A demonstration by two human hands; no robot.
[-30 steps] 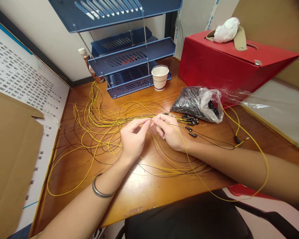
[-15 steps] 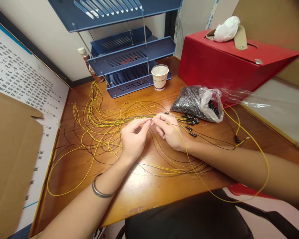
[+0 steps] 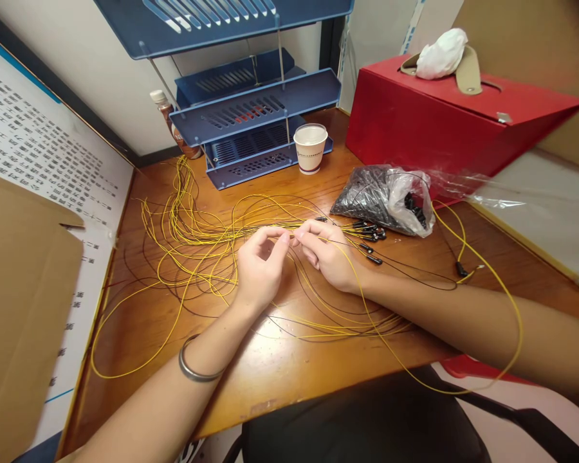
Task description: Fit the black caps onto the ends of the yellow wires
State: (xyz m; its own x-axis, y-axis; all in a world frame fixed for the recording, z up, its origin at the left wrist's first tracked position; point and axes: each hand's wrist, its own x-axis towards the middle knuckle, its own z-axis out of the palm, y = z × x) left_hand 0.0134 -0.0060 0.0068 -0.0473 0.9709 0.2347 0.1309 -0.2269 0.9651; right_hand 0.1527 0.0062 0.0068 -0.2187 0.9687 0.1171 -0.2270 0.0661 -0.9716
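Observation:
My left hand is closed in a pinch over the table, thumb against forefinger; what lies between those fingertips is too small to make out. Its tips almost meet those of my right hand, which is closed on a thin yellow wire. From there the wire loops down past the table edge and back up over my right forearm. A thin black wire also runs out from beside my right hand. Behind both hands lies a bundle of yellow and black wires, with several black plug-like ends at its right.
A clear plastic bag of small black parts lies right of the bundle. Behind stand a paper cup, a blue rack, a bottle and a red box. Cardboard borders the left; a black chair sits below.
My left fingertips have drawn slightly left, away from my right ones. My right hand and the wires stay nearly where they were.

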